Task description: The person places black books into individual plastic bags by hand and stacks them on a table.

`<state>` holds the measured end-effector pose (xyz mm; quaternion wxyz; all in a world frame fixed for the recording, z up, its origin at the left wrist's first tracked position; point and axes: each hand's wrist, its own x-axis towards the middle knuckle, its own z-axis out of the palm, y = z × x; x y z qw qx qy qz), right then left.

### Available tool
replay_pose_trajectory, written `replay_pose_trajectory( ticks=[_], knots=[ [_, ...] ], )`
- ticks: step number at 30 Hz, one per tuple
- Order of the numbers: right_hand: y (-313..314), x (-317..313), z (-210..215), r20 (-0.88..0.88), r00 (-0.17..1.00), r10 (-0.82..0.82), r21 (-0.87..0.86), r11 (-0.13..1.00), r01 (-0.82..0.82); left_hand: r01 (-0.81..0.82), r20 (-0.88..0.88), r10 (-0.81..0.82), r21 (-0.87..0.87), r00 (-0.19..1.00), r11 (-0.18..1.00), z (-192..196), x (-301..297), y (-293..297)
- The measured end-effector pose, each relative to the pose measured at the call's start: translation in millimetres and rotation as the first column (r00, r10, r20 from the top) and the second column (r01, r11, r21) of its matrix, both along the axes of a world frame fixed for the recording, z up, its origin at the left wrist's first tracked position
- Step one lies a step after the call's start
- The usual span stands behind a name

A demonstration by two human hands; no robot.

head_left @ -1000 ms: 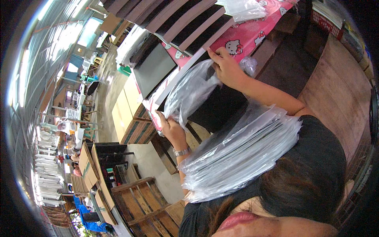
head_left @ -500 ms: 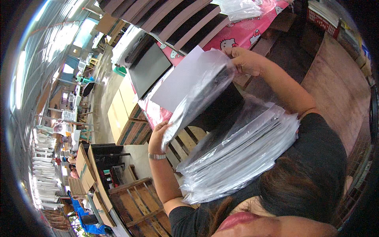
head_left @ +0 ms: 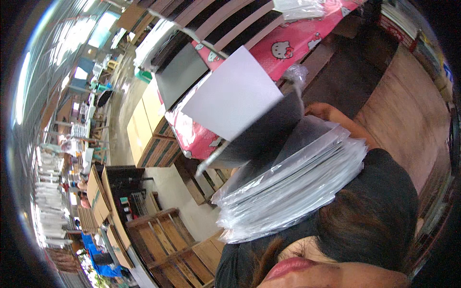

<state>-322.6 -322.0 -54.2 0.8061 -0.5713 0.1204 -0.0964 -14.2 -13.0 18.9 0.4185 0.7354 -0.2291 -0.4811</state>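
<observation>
A dark flat board point(head_left: 269, 122) is tilted before me, blurred by motion, with clear plastic point(head_left: 297, 76) bunched at its far right corner. My right hand point(head_left: 321, 112) is at the board's right end, its fingers curled in at the plastic's edge and partly hidden. Only a sliver of my left hand point(head_left: 234, 171) shows below the board; its fingers are hidden. Beyond the board lies a plain pale sheet or panel point(head_left: 233, 96) on the table. Close to my chest is a thick stack of clear plastic bags point(head_left: 288, 187).
A pink patterned cloth point(head_left: 269, 53) covers the table, with a row of dark boards point(head_left: 240, 29) at the back and a grey-black panel point(head_left: 182, 77) to the left. Cardboard boxes point(head_left: 149, 129) stand left of the table. A wooden pallet point(head_left: 168, 245) is lower left.
The clear plastic bag, stretched between both hands, has come down around the dark board. My right hand has moved nearer to me; my left hand has dropped behind the board. The pale sheet is now uncovered.
</observation>
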Motion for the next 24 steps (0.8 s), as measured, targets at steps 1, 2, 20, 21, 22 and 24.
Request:
replay_pose_trajectory(
  ticks=[1,2,20,21,22,24],
  knots=[
    [-8.3,-5.6,-10.7,0.188,0.979,0.078,-0.280,0.960,-0.023,-0.042,0.095,0.045,-0.036,0.994,0.998,-3.3,-4.0,-6.6],
    [-13.2,5.9,0.2,-0.182,0.981,0.068,-0.190,0.976,-0.103,-0.106,0.193,0.119,-0.075,0.974,0.992,-10.3,-6.9,-8.6],
    [62.6,88.9,342.0,0.401,0.902,0.161,-0.854,0.423,0.304,-0.150,0.478,0.866,-0.855,0.144,0.497,188.2,36.2,-18.9],
    [66.9,91.7,342.4,0.510,0.847,0.149,-0.820,0.381,0.427,-0.103,0.438,0.890,-0.886,0.128,0.451,211.6,9.1,-26.7],
    [80.8,96.1,343.7,0.609,0.776,0.162,-0.773,0.342,0.535,-0.064,0.390,0.915,-0.915,0.099,0.397,236.3,-25.3,-23.7],
    [110.6,111.8,345.3,0.705,0.676,0.216,-0.704,0.327,0.630,0.170,0.709,0.696,-0.704,0.117,0.689,269.9,-75.9,-17.3]
  ],
)
